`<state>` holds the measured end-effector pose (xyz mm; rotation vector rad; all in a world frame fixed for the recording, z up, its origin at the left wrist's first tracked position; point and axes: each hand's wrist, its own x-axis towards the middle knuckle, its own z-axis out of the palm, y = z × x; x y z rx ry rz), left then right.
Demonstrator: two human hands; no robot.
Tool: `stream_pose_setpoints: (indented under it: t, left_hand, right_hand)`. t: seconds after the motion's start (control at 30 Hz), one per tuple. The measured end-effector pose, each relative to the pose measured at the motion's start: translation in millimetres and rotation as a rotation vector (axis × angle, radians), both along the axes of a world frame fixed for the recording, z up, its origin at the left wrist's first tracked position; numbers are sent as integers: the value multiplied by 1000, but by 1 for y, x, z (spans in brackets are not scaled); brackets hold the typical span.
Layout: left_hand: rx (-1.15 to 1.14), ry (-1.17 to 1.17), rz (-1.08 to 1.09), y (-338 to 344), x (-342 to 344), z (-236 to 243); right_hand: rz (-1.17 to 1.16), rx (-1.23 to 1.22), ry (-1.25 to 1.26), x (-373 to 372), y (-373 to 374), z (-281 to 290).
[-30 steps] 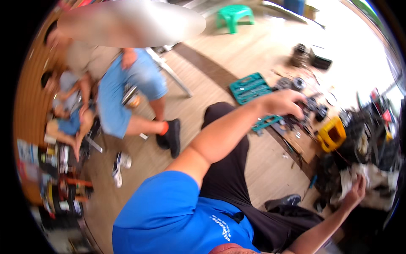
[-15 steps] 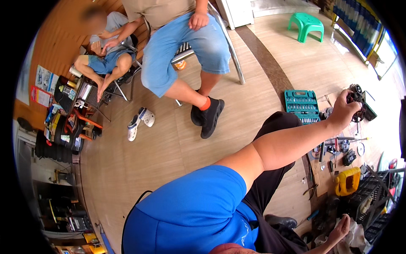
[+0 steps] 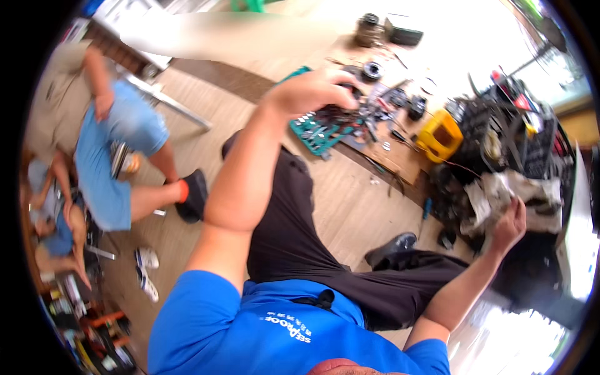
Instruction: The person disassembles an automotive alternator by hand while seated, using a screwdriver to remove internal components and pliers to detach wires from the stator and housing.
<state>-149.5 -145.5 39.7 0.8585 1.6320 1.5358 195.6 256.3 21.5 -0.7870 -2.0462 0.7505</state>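
Observation:
My left hand [image 3: 322,90] is raised toward the upper middle, fingers curled around a dark mechanical part [image 3: 349,92], partly hidden by the hand. Beneath and beside it, a teal socket set [image 3: 312,133] and scattered metal parts and tools [image 3: 398,98] lie on cardboard [image 3: 387,154]. My right hand [image 3: 509,223] is at the right, fingers pinched in front of a crumpled off-white cloth [image 3: 540,200]; what they hold, if anything, is too small to tell.
A seated person [image 3: 103,162] and another [image 3: 56,228] are at the left, near pale shoes [image 3: 147,272]. A yellow plastic case [image 3: 440,134] and black crate [image 3: 512,137] are at the right. A green stool [image 3: 247,5] is at the top.
The view has swung and blurred. My left hand, still on the dark part, appears higher and farther left in the picture; my right hand also appears higher, still with fingers pinched.

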Motion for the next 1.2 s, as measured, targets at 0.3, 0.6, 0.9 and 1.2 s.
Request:
stream_pose_setpoints:
  t: [0.3,0.6,0.9,1.2]
  left_hand:
    - [710,-635,54,25,8,14]
    - [801,-361,683,27,-19,-6]
    - [641,9,1055,27,-10,4]
    - [435,241,1001,41,4,3]
  right_hand:
    - [-45,-63,-59,18,4,-21]
    - [374,-172,-244,4,-39,-6]
    - [367,-175,-77,15,-44,29]
    - [211,38,-421,104,-85,90]
